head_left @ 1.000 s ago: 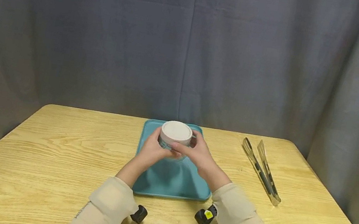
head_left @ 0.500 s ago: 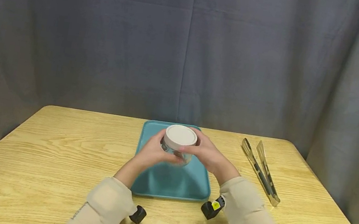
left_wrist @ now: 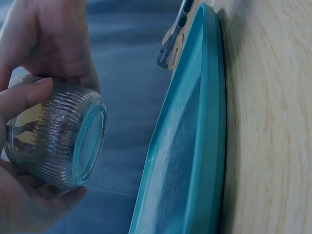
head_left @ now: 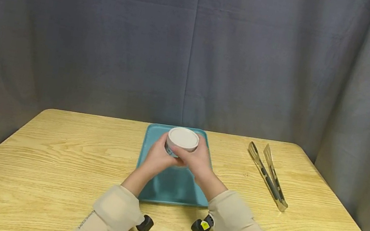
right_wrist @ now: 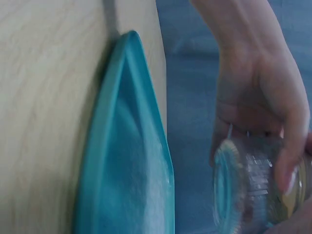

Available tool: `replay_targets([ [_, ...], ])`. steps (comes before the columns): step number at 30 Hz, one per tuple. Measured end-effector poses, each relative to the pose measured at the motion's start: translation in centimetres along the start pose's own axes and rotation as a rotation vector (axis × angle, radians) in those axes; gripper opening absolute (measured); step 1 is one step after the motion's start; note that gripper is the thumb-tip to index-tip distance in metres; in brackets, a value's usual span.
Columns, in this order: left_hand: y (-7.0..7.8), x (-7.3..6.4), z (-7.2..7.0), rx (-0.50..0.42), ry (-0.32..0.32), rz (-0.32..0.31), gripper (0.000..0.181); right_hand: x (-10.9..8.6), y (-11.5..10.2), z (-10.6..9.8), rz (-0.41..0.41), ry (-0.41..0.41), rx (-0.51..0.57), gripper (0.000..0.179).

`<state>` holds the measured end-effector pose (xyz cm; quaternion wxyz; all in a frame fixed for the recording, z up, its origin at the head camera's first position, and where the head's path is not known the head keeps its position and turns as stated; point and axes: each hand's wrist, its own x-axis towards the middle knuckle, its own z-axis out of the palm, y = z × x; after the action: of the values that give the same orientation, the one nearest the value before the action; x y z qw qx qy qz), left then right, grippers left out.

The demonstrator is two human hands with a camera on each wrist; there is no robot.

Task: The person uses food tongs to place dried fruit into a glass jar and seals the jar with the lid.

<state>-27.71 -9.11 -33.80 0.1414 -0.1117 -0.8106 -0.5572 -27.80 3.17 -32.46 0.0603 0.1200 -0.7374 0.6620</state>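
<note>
A small ribbed clear glass jar (left_wrist: 63, 131) with an off-white lid (head_left: 183, 138) is held up over a teal tray (head_left: 173, 188), roughly upright. My left hand (head_left: 157, 159) grips the jar's glass body, its thumb across the near side. From the right, my right hand (head_left: 198, 162) curls round the lid, thumb at the front of its rim. Clear air shows between the jar's base and the tray in both wrist views. Something dark shows through the glass, too unclear to name.
Metal tongs (head_left: 270, 181) with dark grips lie spread on the right of the wooden table (head_left: 54, 163). Grey curtains (head_left: 117, 40) hang behind and at the sides. A black wrist camera (head_left: 144, 225) sits below the left sleeve.
Held by both hands, the jar moved slightly right, then back left. My right hand and forearm swung out to the right and back, its thumb now farther left across the lid's front.
</note>
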Motion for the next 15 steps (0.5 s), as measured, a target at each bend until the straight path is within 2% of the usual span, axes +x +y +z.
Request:
replay_targets([
  [3,0.0,0.0,0.1,0.018,0.021,0.008,0.083,-0.2,0.0,0.2,-0.02,0.013,0.022,0.069],
  [6,0.1,-0.1,-0.1,0.003,0.005,-0.002,0.084,-0.2,0.0,-0.3,-0.009,-0.044,0.019,0.071],
  [11,0.2,-0.1,-1.0,-0.079,-0.096,-0.015,0.081,0.5,-0.4,-2.4,0.04,-0.257,0.033,0.074],
  [15,0.5,0.0,-1.5,-0.113,-0.182,-0.023,0.078,1.1,-0.6,-3.6,0.012,-0.418,0.069,0.078],
])
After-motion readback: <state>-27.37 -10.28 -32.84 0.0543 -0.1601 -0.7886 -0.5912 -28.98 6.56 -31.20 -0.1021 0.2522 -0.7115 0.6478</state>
